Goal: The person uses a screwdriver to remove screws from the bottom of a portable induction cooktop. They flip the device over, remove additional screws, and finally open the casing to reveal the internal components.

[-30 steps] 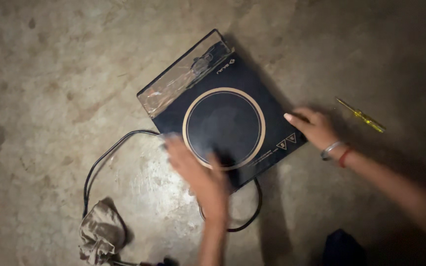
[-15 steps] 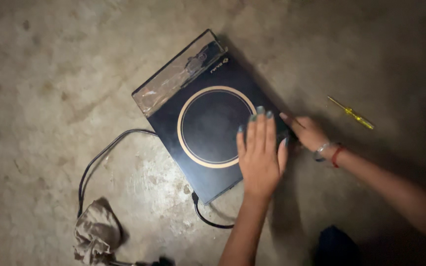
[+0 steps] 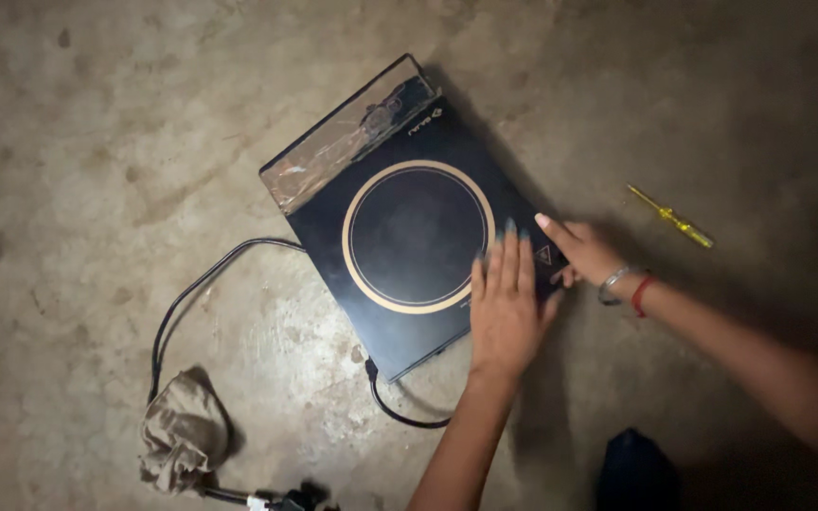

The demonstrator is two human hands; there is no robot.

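A black induction cooktop (image 3: 400,189) with a gold ring lies flat on the concrete floor, turned diagonally. Clear tape covers its far edge. My left hand (image 3: 504,308) rests palm down on the cooktop's near right corner, fingers together and flat. My right hand (image 3: 584,251) touches the cooktop's right edge beside it, fingers stretched over the corner; a bangle and a red thread sit on that wrist. Neither hand holds anything.
A yellow screwdriver (image 3: 671,217) lies on the floor to the right of the cooktop. The black power cord (image 3: 191,293) loops left and down to a crumpled cloth (image 3: 182,431) and a plug (image 3: 300,495). A dark shape (image 3: 636,468) sits at the bottom edge.
My left hand has moved from the cooktop's near edge by the cord to its right corner. The cooktop has shifted slightly. My right hand stays at the right edge.
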